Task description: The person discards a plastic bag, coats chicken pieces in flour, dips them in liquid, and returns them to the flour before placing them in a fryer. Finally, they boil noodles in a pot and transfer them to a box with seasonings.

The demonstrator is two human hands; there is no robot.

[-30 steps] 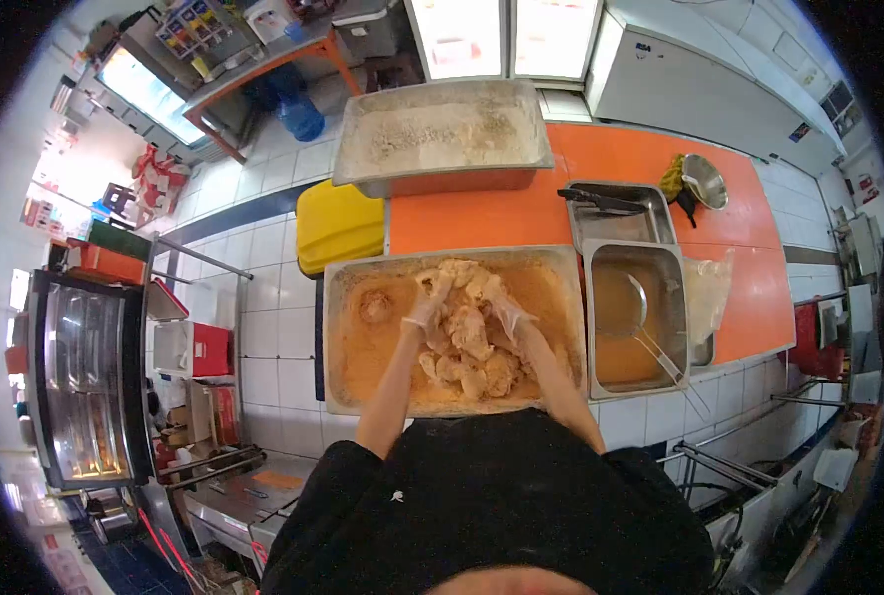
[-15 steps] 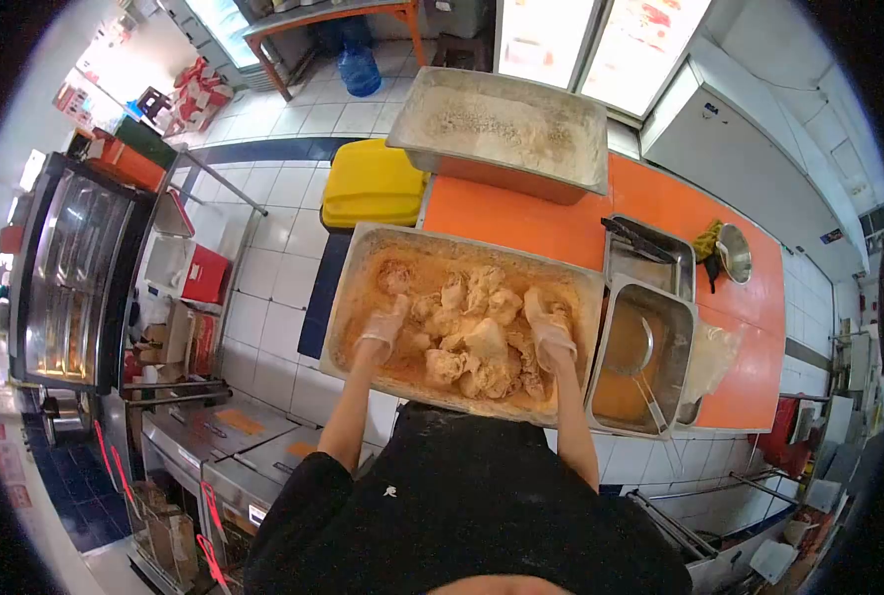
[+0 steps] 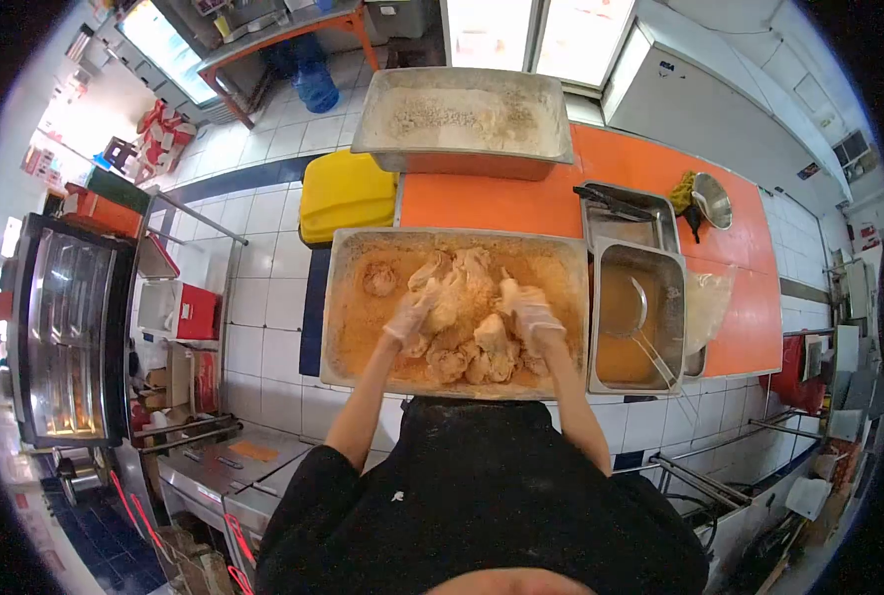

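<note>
A deep metal tray (image 3: pixel 330 317) holds orange-tinted flour and several flour-coated chicken pieces (image 3: pixel 492 342), heaped in the middle. Both my hands wear thin clear plastic gloves dusted with flour. My left hand (image 3: pixel 411 313) is curled against a coated chicken piece at the left side of the heap. On the heap's right side, my right hand (image 3: pixel 533 312) closes on another piece; its fingertips are partly covered in flour and hard to separate from the chicken. One round chicken piece (image 3: pixel 379 279) lies apart near the tray's upper left.
Beyond stands a second metal tray (image 3: pixel 363 134) of pale flour on the orange table (image 3: pixel 492 203). To the right, a metal pan (image 3: pixel 682 327) holds brownish liquid and a wire strainer (image 3: pixel 639 307). Behind it are tongs (image 3: pixel 616 203) on another pan, and a metal bowl (image 3: pixel 712 201). A yellow-lidded bin (image 3: pixel 348 198) stands left.
Both hands have moved inward from the tray's sides toward the middle, pushing chicken together. The heap has shifted and looks more flour-covered. The camera view has turned slightly.
</note>
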